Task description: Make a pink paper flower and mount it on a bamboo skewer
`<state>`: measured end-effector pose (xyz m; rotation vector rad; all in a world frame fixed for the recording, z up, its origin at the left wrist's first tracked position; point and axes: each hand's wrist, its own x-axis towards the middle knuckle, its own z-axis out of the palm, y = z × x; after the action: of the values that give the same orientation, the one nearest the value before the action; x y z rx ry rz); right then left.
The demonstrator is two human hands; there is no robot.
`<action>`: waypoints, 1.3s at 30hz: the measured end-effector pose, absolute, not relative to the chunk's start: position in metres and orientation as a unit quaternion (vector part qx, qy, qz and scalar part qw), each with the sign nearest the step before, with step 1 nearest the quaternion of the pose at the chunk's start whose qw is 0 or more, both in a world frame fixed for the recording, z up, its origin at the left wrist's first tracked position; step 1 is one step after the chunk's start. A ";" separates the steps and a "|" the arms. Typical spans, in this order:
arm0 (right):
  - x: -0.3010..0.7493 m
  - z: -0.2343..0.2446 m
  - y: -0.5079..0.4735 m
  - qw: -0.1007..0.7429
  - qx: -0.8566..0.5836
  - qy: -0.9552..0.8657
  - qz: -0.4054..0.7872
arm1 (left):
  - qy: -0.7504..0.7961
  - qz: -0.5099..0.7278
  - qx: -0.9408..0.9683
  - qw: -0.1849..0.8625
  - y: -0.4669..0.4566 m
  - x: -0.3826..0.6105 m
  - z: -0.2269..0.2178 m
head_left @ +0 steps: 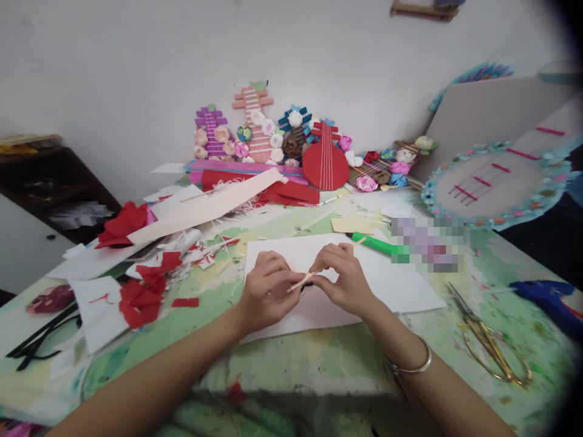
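Note:
Between my two hands is a thin pale strip (302,281), held slantwise over a white sheet of paper (392,291). I cannot tell whether the strip is paper or wood. My left hand (268,290) is closed, its fingertips pinching the strip near its lower end. My right hand (344,280), with a bracelet on the wrist, pinches it farther up between thumb and fingers. A small dark bit shows under the strip by the fingertips. Just beyond my right hand lie a green-handled cutter (376,244) and a piece of yellowish card (353,226).
Gold-handled scissors (489,340) and a blue glue gun (549,300) lie at right. Red paper scraps (143,297) and black-framed glasses (50,334) are at left. Several paper instrument models, one a red lute (325,162), lean against the back wall. A flower-edged round piece (496,185) stands back right.

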<state>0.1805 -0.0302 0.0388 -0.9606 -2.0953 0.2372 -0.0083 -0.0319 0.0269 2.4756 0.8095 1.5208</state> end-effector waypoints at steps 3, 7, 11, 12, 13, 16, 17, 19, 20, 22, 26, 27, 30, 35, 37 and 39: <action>0.181 0.039 -0.030 0.387 -0.372 -0.838 0.096 | 0.274 0.512 0.808 0.098 -0.031 -0.008 0.030; 0.184 0.041 -0.032 0.457 -0.376 -0.805 0.033 | 0.354 0.519 0.740 0.239 -0.028 -0.011 0.035; 0.187 0.043 -0.035 0.581 -0.410 -0.703 -0.032 | 0.456 0.509 0.576 0.448 -0.023 -0.013 0.035; 0.187 0.042 -0.036 0.592 -0.408 -0.694 -0.030 | 0.459 0.511 0.527 0.500 -0.021 -0.013 0.034; 0.186 0.042 -0.037 0.594 -0.403 -0.696 -0.018 | 0.454 0.513 0.481 0.547 -0.020 -0.012 0.034; 0.182 0.038 -0.036 0.562 -0.392 -0.725 0.064 | 0.434 0.513 0.376 0.638 -0.018 -0.010 0.034; 0.180 0.037 -0.034 0.551 -0.397 -0.727 0.105 | 0.427 0.508 0.356 0.658 -0.018 -0.010 0.034; 0.177 0.035 -0.031 0.540 -0.409 -0.706 0.206 | 0.412 0.485 0.335 0.694 -0.018 -0.009 0.035; 0.176 0.034 -0.030 0.539 -0.410 -0.687 0.265 | 0.404 0.471 0.334 0.710 -0.018 -0.009 0.034; 0.175 0.033 -0.027 0.535 -0.394 -0.644 0.378 | 0.386 0.442 0.343 0.733 -0.019 -0.010 0.033; 0.175 0.034 -0.027 0.500 -0.336 -0.618 0.505 | 0.375 0.402 0.404 0.731 -0.020 -0.011 0.028; 0.176 0.034 -0.028 0.495 -0.331 -0.618 0.513 | 0.376 0.395 0.420 0.726 -0.020 -0.011 0.028; 0.177 0.036 -0.029 0.486 -0.340 -0.622 0.511 | 0.374 0.382 0.446 0.718 -0.021 -0.011 0.028; 0.179 0.040 -0.030 0.470 -0.377 -0.658 0.452 | 0.352 0.368 0.464 0.725 -0.022 -0.010 0.032; 0.180 0.042 -0.031 0.454 -0.396 -0.685 0.410 | 0.349 0.373 0.484 0.711 -0.021 -0.010 0.031; 0.180 0.044 -0.032 0.436 -0.404 -0.714 0.370 | 0.347 0.377 0.502 0.697 -0.020 -0.011 0.031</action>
<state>0.1801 -0.0320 0.0438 -1.0057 -1.7773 0.9205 -0.0106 -0.0204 0.0305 1.1202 0.7735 0.8400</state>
